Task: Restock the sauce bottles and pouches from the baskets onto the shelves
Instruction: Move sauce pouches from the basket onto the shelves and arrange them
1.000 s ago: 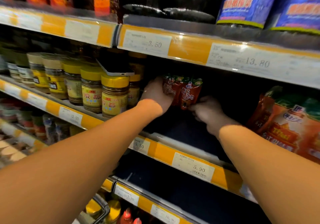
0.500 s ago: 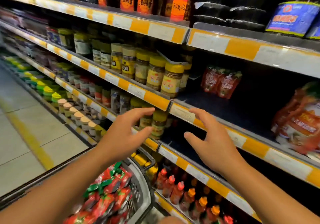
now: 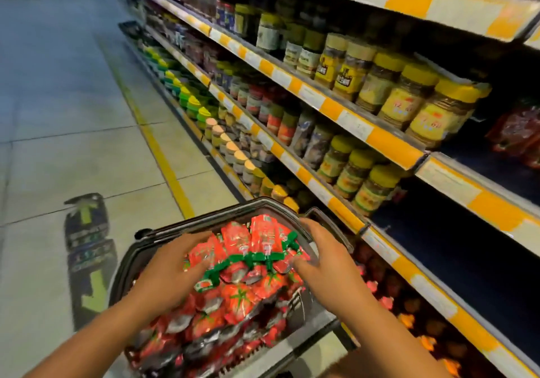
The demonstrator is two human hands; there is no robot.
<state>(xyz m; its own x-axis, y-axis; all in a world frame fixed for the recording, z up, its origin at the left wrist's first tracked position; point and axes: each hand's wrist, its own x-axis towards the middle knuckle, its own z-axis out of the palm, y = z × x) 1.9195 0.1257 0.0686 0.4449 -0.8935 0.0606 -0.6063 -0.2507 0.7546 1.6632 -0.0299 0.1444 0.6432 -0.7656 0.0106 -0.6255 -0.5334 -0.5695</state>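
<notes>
A grey shopping basket (image 3: pixel 187 229) sits low in front of me, heaped with red sauce pouches (image 3: pixel 242 295) that have green caps. My left hand (image 3: pixel 169 275) reaches in from the left and its fingers curl into the top pouches. My right hand (image 3: pixel 324 257) comes in from the right, thumb up and fingers curled round the same bunch. A few pouches stand upright between the two hands. On the shelf at the far right edge, more red pouches (image 3: pixel 514 132) stand next to the jars.
Shelves run along the right. Yellow-lidded jars (image 3: pixel 409 97) fill the upper one and smaller jars (image 3: pixel 350 170) the one below. A dark bare shelf stretch (image 3: pixel 467 249) lies right of the basket. Red-capped bottles (image 3: pixel 409 304) stand on the bottom shelf. The tiled aisle floor (image 3: pixel 58 143) lies to the left.
Both hands let go of the pouches on the shelf, came down open past the shelf edges, and now reach into the basket's pouches. My view swung left and down.
</notes>
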